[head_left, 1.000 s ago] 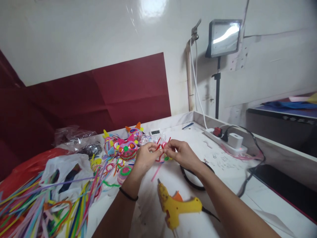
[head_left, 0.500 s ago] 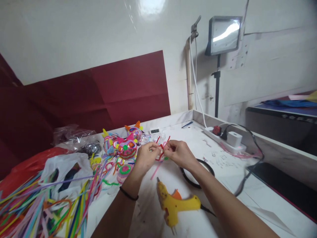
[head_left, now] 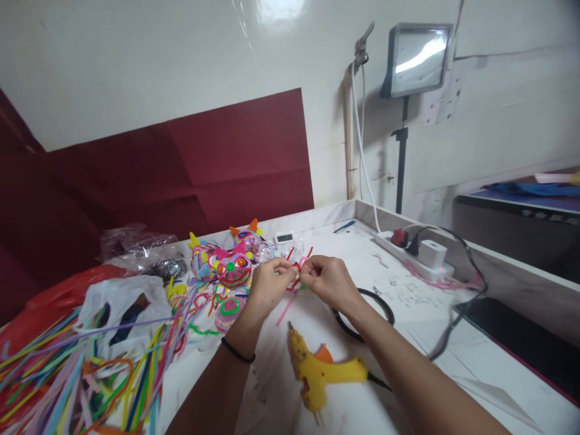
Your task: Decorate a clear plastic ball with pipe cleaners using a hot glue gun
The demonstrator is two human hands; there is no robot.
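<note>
Both hands, left hand (head_left: 267,287) and right hand (head_left: 328,282), pinch fuzzy red pipe cleaners (head_left: 296,270); a yellow glue gun (head_left: 319,376) lies at six o'clock on the white tabletop (head_left: 408,314).

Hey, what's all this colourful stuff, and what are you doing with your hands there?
A person is working at a white table. Both hands meet above it: the left hand and right hand pinch a small piece of red and pink pipe cleaner between their fingertips. Just below lies a yellow glue gun, untouched. To the left are finished fuzzy figures and a loose heap of coloured pipe cleaners. A power strip sits at the far right.
</note>
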